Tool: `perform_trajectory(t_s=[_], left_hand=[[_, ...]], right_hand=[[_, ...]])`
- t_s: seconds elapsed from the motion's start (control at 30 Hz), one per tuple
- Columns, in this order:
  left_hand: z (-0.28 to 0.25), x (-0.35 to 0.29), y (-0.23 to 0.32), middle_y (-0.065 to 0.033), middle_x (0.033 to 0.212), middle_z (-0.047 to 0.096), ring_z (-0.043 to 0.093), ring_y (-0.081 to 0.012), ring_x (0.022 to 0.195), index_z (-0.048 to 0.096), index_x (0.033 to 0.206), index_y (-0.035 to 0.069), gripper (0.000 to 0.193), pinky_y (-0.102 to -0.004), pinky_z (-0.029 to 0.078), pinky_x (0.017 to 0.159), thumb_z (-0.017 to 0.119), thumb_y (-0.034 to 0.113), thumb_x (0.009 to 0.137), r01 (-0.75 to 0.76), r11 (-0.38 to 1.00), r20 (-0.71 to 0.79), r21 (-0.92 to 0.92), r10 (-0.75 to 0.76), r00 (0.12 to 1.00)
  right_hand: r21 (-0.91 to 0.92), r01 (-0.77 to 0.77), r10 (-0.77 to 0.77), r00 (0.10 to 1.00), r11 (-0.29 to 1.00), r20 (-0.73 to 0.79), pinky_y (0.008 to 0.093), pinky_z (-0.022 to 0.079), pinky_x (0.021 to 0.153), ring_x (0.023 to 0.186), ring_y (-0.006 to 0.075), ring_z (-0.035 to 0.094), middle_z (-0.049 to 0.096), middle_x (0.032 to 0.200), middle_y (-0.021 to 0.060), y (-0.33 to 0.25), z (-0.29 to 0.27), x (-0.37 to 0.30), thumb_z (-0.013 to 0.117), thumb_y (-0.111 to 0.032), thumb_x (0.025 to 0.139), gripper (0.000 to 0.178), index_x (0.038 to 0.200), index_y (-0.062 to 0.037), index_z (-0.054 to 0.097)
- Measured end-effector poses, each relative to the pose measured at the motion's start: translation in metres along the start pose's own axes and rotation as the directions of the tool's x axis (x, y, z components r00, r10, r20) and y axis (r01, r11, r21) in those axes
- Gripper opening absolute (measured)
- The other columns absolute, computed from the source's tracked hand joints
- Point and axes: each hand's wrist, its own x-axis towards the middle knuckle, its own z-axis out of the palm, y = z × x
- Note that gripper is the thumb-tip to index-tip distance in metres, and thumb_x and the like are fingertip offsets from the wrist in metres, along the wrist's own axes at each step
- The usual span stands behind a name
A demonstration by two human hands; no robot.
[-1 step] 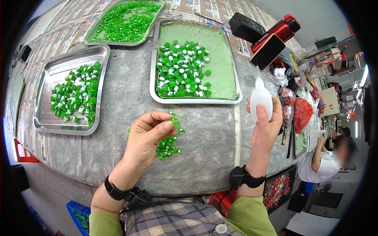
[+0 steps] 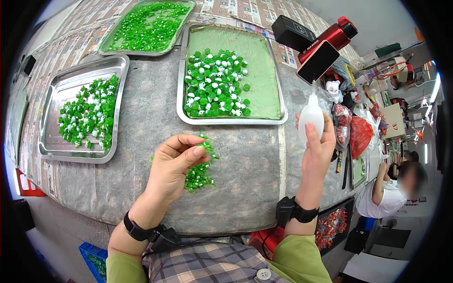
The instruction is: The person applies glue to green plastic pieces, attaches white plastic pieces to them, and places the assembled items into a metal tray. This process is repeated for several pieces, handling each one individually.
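My left hand [image 2: 172, 162] is closed in a pinch, thumb against forefinger. Whatever it may hold is too small to make out. Just beyond and partly behind it lies a pile of small green pieces with white dots [image 2: 200, 174] on the grey table cover. In my right hand [image 2: 317, 151] is a white squeeze bottle [image 2: 311, 115] with a thin nozzle, held upright with the tip upward. Ahead, between the hands, a metal tray lined in green [image 2: 262, 75] carries loose green and white beads [image 2: 214, 85].
At the left stands another metal tray [image 2: 52, 137] with green and white pieces [image 2: 89, 113]; a third tray [image 2: 106, 40] sits behind it. A phone [image 2: 317, 61], red bottle [image 2: 330, 35] and black box [image 2: 292, 33] stand at the far right. Red bags [image 2: 361, 137] lie nearer. A person [image 2: 382, 198] sits at right.
The squeeze bottle's nozzle leans slightly farther to the right. My left hand keeps its pinch, and the view has shifted a little.
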Motion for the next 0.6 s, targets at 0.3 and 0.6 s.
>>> perform_trajectory(t_s=[0.3,0.6], left_hand=[[0.000,0.000,0.001,-0.0038,0.076,0.056,0.055,-0.0105,0.068,0.054,0.086,0.002,0.012,-0.0246,0.048,0.066,0.058,0.005,0.074,-0.004,1.000,-0.006,0.014,0.004,1.000],[-0.002,-0.001,0.001,-0.0043,0.077,0.057,0.055,-0.0109,0.070,0.054,0.086,0.002,0.012,-0.0250,0.048,0.066,0.057,0.005,0.075,0.008,1.000,-0.003,0.005,-0.008,1.000]], right_hand=[[-0.072,-0.262,0.260,0.965,0.962,-0.038,0.0254,0.039,0.079,0.090,0.0134,0.050,0.052,0.102,0.0119,0.071,-0.074,0.006,0.056,-0.002,0.073,0.037,0.106,-0.0001,0.039],[-0.755,0.306,-0.392,0.917,0.579,0.071,0.0254,0.041,0.063,0.072,0.0135,0.053,0.056,0.082,0.0061,-0.004,-0.008,0.025,0.062,-0.008,0.068,0.032,0.097,-0.0004,0.049]])
